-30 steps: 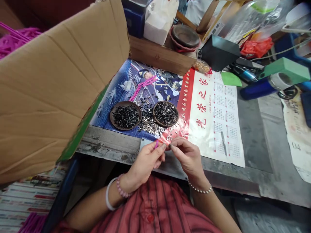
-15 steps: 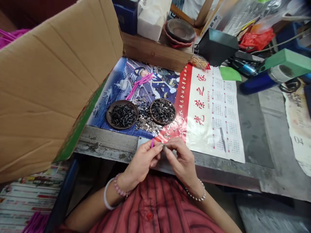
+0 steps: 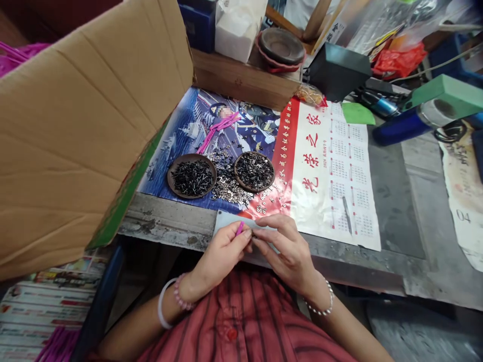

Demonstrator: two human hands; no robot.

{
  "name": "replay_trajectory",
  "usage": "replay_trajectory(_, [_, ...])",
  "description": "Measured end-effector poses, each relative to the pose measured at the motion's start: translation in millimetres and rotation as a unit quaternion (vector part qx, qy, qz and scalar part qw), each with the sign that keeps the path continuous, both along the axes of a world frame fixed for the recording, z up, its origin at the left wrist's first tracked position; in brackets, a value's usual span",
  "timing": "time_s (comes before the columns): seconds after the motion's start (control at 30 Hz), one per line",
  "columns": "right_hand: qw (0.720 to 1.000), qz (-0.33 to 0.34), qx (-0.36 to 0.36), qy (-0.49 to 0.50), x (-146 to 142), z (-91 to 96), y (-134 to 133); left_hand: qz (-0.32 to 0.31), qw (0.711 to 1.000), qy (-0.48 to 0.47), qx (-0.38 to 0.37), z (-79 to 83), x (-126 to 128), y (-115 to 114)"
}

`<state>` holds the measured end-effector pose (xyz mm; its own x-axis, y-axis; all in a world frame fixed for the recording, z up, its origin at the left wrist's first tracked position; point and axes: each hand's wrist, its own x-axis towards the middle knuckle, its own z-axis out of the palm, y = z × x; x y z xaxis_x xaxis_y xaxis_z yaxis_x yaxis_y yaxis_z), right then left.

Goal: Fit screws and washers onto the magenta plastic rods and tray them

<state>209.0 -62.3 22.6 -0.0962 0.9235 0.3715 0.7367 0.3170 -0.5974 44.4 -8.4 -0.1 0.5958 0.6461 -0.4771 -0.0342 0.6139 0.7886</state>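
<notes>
While a cardboard box flap (image 3: 83, 125) leans in over the left end of the desk (image 3: 169, 226), a dark round dish of black screws (image 3: 191, 177) sits beyond it on a printed poster. The left hand (image 3: 219, 264) is pinched nearly shut, thumb and forefinger gripping a short pink stick (image 3: 240, 229). The stick's long axis tilts up and to the right, and it projects just above those fingertips, so the left hand is the nearer. Loose silver washers (image 3: 228, 187) lie past it, near a second dish of screws (image 3: 254, 171). The fingers (image 3: 260, 237) of the right hand (image 3: 287, 246) curl almost closed, just beside the stick's lower end; whether they hold anything tiny is hidden. A red-and-white calendar (image 3: 332, 176) spreads further right.
</notes>
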Motion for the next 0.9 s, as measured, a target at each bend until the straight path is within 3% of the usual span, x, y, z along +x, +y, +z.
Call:
replay_trajectory(0.13, [0.999,0.008,-0.025,0.042,0,-1.6,0,-0.035,0.998,0.011,0.059,-0.3,-6,1])
replay_trajectory(0.23, [0.991,-0.024,-0.065,0.111,0,-2.2,-1,-0.072,0.989,0.019,0.13,10.3,-8,4])
replay_trajectory(0.33, [0.967,-0.058,-0.13,0.21,3,-0.2,-2,-0.114,0.965,0.058,0.228,24.1,-13,7])
replay_trajectory(0.5, [0.935,-0.026,-0.225,0.273,11,7.7,-1,-0.168,0.885,0.161,0.404,33.0,-21,9])
replay_trajectory(0.7, [0.943,0.053,-0.252,0.211,15,10.7,2,-0.191,0.815,0.204,0.507,31.3,-29,5])
replay_trajectory(0.9, [0.951,0.096,-0.236,0.178,11,10.9,7,-0.193,0.713,0.249,0.627,36.4,-37,3])
